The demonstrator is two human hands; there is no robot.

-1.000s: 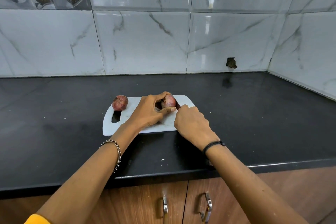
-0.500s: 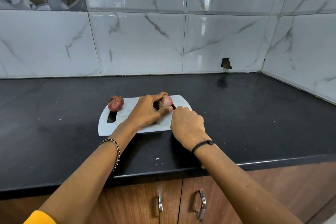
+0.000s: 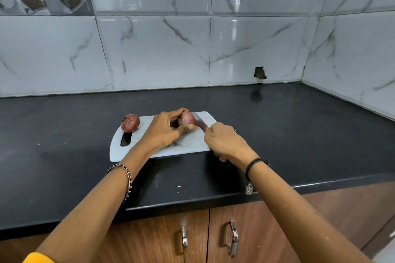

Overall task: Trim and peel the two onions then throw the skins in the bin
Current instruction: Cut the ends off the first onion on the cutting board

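A white cutting board (image 3: pixel 188 144) is laid on the black counter (image 3: pixel 277 134), nearer its front edge than the tiled back wall, so that both onions can be worked within easy reach. The held onion (image 3: pixel 187 119) is set by the board's far edge, right of its middle. It is clamped there by the left hand (image 3: pixel 164 132): the fingers are curled over its top and far side and the thumb is pressed against its near side, evidently so that it cannot roll under the blade. The right hand (image 3: pixel 226 143) is closed in a fist round the handle of a knife (image 3: pixel 200 122). The handle is hidden within the grip, and only the blade is seen, laid slantwise against the right end of the onion with its point toward the board's far right corner. From this placing the step in hand is judged to be the trimming of that end. Papery red skin is seen on both onions, so peeling is judged not yet begun. The second onion (image 3: pixel 130 123) is left untouched at the board's far left corner, just beyond the handle slot and well apart from the blade, presumably kept aside for its turn. No bin is shown.
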